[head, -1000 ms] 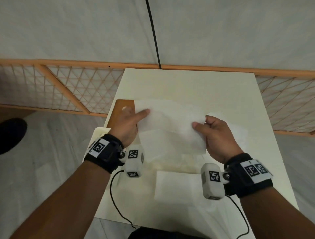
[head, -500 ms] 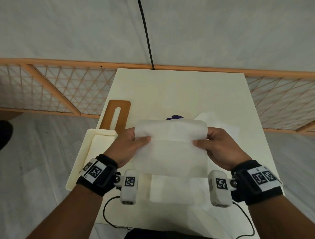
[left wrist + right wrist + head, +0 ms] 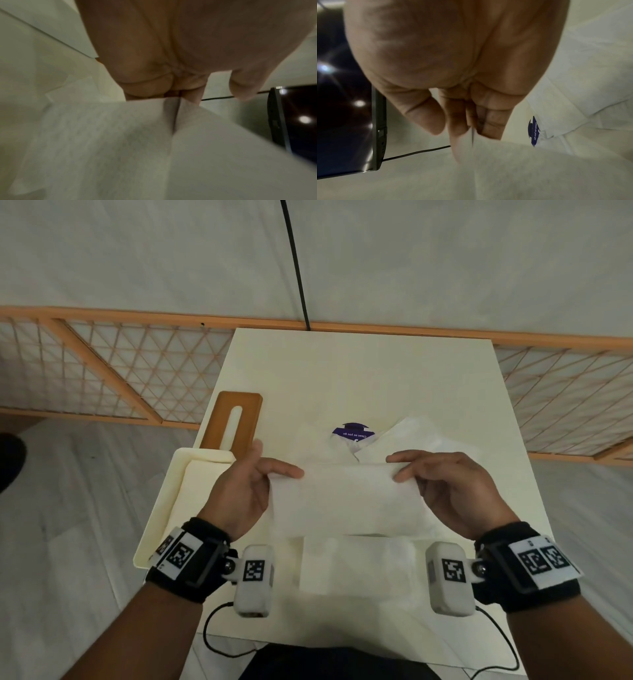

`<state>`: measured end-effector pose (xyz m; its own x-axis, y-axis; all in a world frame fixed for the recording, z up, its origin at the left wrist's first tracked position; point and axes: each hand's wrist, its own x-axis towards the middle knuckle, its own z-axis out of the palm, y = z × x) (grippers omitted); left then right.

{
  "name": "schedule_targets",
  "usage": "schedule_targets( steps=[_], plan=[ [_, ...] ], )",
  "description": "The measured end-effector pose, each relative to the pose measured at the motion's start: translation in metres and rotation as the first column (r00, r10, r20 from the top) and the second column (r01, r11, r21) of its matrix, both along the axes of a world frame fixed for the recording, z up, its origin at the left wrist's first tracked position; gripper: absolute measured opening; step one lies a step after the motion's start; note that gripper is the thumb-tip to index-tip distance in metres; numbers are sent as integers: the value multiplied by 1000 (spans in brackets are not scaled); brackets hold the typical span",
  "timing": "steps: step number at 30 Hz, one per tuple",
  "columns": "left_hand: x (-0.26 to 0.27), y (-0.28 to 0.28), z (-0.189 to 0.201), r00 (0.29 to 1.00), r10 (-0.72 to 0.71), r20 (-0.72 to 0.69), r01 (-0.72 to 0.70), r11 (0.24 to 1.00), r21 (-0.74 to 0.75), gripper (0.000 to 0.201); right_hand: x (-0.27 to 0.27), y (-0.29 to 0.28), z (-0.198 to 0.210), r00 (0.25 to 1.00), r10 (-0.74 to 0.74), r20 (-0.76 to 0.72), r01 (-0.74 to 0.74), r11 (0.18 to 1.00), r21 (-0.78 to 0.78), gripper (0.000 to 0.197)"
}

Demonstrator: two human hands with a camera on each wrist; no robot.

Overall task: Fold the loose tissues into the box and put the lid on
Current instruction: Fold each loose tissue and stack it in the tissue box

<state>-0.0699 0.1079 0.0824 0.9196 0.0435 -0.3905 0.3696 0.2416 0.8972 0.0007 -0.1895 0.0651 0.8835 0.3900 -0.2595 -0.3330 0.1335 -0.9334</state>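
Both hands, left hand (image 3: 245, 494) and right hand (image 3: 455, 491), pinch a folded tissue (image 3: 346, 498) above the table (image 3: 359, 371). Only the right wrist view shows a dark screen (image 3: 342, 121) beyond it.

Dim, soft light; wrist views blurred, noisy.

Table (image 3: 359, 364) — tissues (image 3: 356, 563), lid (image 3: 234, 419).

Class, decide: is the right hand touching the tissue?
Touching. The right wrist view shows the right hand pinching the tissue edge between thumb and fingers.
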Motion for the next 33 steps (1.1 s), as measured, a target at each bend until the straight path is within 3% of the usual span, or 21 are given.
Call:
schedule_targets(
  steps=[2,3,5,7,10,13,15,18,21,26,33],
  plan=[
    [4,0,-10,999,26,32,-30,989,142,26,0,3,-3,999,-35,14,36,996,-77,5],
    [5,1,-17,998,15,63,-29,973,229,19,0,5,-5,998,-56,41,61,990,-124,8],
    [5,-1,-24,994,-11,111,-24,952,304,24,0,7,-9,996,-75,41,79,989,-127,23],
    [4,-1,-29,994,12,111,-47,948,316,23,-4,9,-13,999,-45,-25,42,994,-104,24],
    [2,-4,-41,999,-22,32,9,936,353,28,-7,5,-29,997,-44,-67,31,983,-183,23],
    [-11,-11,-60,995,-61,-75,90,864,495,27,-13,-3,-45,993,-74,-88,44,950,-310,24],
    [-24,-18,-73,982,-86,-167,168,794,584,22,-24,-10,-60,997,-7,-83,-32,887,-460,23],
    [-43,-30,-99,954,-162,-254,297,647,702,16,-46,-17,-86,989,132,-69,-143,700,-699,21],
    [-54,-39,-117,931,-202,-303,363,563,742,13,-62,-19,-101,975,212,-60,-171,558,-812,21],
    [-60,-44,-131,932,-188,-309,361,528,768,13,-70,-19,-115,965,263,-13,-142,478,-867,30],
    [-59,-46,-137,956,-143,-256,292,550,783,10,-73,-17,-119,971,237,43,-84,501,-861,32]
  ],
)
